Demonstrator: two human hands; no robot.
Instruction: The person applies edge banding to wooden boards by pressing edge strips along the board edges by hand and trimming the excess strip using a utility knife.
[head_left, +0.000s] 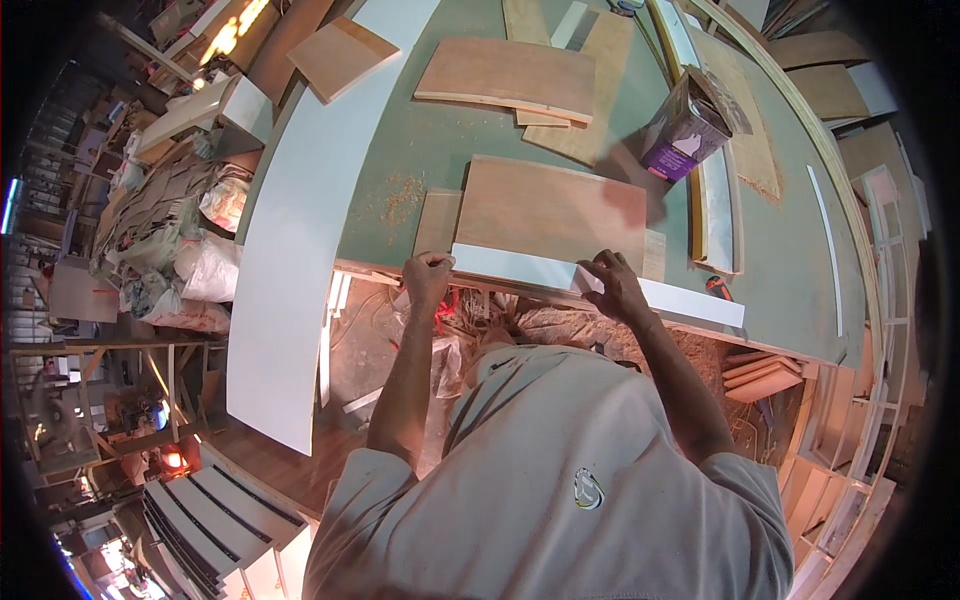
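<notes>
A thin wooden board (555, 205) with a brown face lies at the near edge of the green-topped table. Along its near edge runs a long white strip (690, 304), which reaches past the board to the right. At the strip's left end my left hand (428, 278) is closed, thumb and fingers pinched together on it. My right hand (617, 288) curls over the strip nearer the board's right corner, thumb and forefinger across its width. A smaller wooden piece (436, 222) shows under the board's left side.
Further back are a curved-looking board (510, 78) and a purple box (685, 130) beside a long white-edged panel (718, 215). An orange-and-black tool handle (718, 288) lies right of the board. A long white panel (290, 240) borders the left; sawdust (402, 198) dots the tabletop.
</notes>
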